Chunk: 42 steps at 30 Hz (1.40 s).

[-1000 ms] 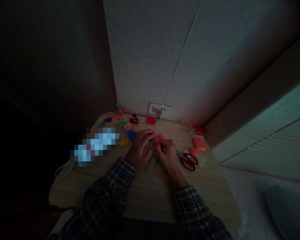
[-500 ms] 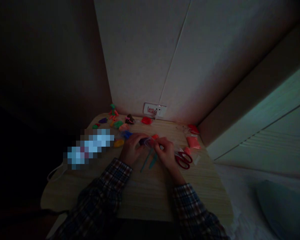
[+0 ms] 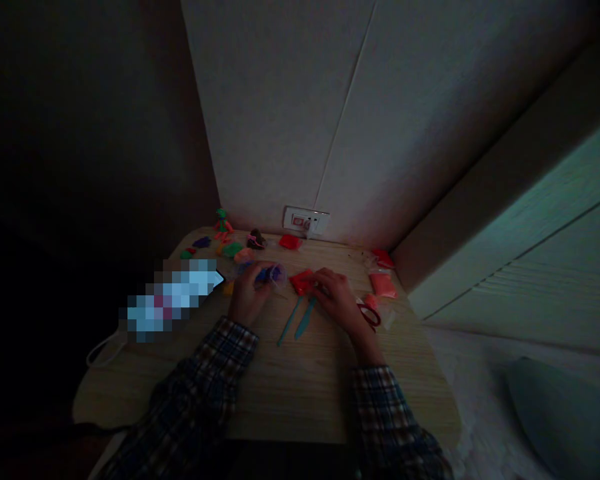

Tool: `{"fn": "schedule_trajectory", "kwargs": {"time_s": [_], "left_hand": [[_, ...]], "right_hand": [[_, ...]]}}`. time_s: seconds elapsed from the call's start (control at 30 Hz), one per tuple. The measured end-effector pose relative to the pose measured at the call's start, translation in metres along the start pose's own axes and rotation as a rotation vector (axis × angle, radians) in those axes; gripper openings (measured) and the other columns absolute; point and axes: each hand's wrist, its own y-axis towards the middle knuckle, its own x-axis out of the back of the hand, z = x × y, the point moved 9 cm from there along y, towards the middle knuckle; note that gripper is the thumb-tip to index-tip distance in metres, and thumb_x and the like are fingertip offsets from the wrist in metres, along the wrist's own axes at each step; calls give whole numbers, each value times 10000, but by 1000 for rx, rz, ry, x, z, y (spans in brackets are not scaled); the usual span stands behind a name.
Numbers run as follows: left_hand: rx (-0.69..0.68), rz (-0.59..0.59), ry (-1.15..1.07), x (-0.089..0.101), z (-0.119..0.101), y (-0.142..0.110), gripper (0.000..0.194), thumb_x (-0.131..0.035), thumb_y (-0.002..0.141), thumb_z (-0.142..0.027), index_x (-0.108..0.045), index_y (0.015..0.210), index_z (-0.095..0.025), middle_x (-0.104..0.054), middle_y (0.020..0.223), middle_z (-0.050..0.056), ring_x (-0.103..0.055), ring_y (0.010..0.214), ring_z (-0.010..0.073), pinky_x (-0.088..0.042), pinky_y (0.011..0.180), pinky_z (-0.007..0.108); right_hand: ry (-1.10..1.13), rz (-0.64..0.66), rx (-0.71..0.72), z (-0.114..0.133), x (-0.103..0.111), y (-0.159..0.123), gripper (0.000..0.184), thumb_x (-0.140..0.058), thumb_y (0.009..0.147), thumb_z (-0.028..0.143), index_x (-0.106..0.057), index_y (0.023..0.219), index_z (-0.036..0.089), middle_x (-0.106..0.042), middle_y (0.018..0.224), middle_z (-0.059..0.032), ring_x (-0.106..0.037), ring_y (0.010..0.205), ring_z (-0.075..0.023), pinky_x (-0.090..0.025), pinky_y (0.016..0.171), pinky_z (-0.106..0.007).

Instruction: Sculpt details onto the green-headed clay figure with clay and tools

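My left hand [image 3: 247, 297] is closed round a clear bag of purple-blue clay [image 3: 275, 275], whose loose plastic opening points right. My right hand [image 3: 336, 297] has its fingers curled together at the right edge of a red clay packet [image 3: 301, 283]; the fingertips are partly hidden. Below the packet, a thin teal modelling tool [image 3: 289, 323] and a teal plastic knife [image 3: 305, 321] lie on the wooden table [image 3: 290, 393]. Red-handled scissors [image 3: 371, 315] lie beside my right wrist, which covers part of them.
A green and orange clay figure [image 3: 223, 223] stands at the back left. Near it lie green clay [image 3: 233, 249], a brown lump [image 3: 256, 239] and another red packet [image 3: 291, 242]. A pink packet [image 3: 383, 285] is at right. A phone [image 3: 219, 277], mostly blurred out, lies left.
My hands have moved apart. My left hand keeps the purple clay bag, while my right hand has left it and shifted right, beside the red packet and partly over the scissors.
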Motion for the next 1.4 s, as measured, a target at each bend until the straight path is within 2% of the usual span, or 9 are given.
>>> {"fn": "schedule_trajectory", "kwargs": {"time_s": [0.27, 0.4, 0.5, 0.7, 0.87, 1.0, 1.1, 1.27, 1.4], "left_hand": [[88, -66, -127, 5, 5, 2, 292, -673, 689, -210, -659, 981, -199, -674, 1074, 72, -651, 999, 234, -584, 773, 337], [96, -80, -169, 5, 6, 1, 289, -682, 688, -204, -662, 976, -197, -678, 1077, 73, -660, 995, 233, -583, 794, 341], [106, -67, -169, 3, 7, 0, 308, -678, 690, -179, -668, 997, -191, -698, 1081, 76, -672, 992, 231, -580, 818, 350], [155, -68, -178, 5, 5, -3, 239, -682, 725, -241, -703, 954, -177, -739, 1060, 90, -692, 990, 253, -579, 846, 387], [246, -119, -211, 9, 8, -2, 230, -753, 655, -294, -721, 846, -170, -772, 929, 70, -726, 853, 239, -598, 799, 376], [270, -111, -194, 9, 8, -2, 205, -788, 614, -311, -722, 747, -170, -767, 764, 38, -721, 726, 221, -609, 659, 325], [266, -82, -191, 6, 5, -2, 175, -793, 605, -313, -720, 684, -174, -751, 690, 19, -701, 645, 198, -600, 600, 301], [247, -51, -189, 1, 1, -3, 114, -780, 603, -270, -734, 658, -181, -756, 698, 19, -699, 654, 195, -598, 615, 294], [223, -20, -196, -2, -3, -2, 91, -756, 622, -273, -742, 651, -188, -765, 720, 30, -708, 707, 214, -598, 635, 304]], "right_hand": [[-69, 267, 66, 16, -35, -8, 150, -676, 839, 187, -722, 956, 269, -584, 1175, -56, -499, 1160, -239, -324, 957, -436], [-108, 403, 39, 23, -53, -12, 149, -726, 795, 182, -729, 916, 268, -568, 1096, -45, -493, 1138, -248, -340, 938, -450], [-143, 419, 36, 26, -61, -12, 95, -728, 788, 171, -730, 840, 250, -576, 1071, -38, -509, 1101, -246, -339, 931, -453], [-16, 336, 47, 22, -45, -9, 66, -634, 859, 167, -669, 879, 219, -632, 1048, -36, -534, 1079, -230, -341, 919, -409], [292, 50, -56, 7, -5, -1, 114, -516, 917, 269, -589, 859, 203, -642, 802, -5, -573, 754, -162, -429, 746, -297], [596, -144, -85, 8, 9, 0, 103, -548, 875, 329, -568, 892, 229, -615, 775, 2, -571, 672, -158, -466, 644, -276], [698, -226, -87, 12, 14, -2, 138, -515, 876, 356, -565, 840, 233, -620, 813, -15, -595, 674, -167, -495, 671, -308], [670, -179, -63, 22, 10, -1, 252, -515, 880, 373, -617, 703, 224, -652, 827, -49, -628, 870, -210, -505, 808, -351], [668, -208, -54, 27, 14, -1, 244, -539, 875, 349, -665, 708, 223, -666, 804, -37, -631, 861, -204, -507, 806, -342]]}}
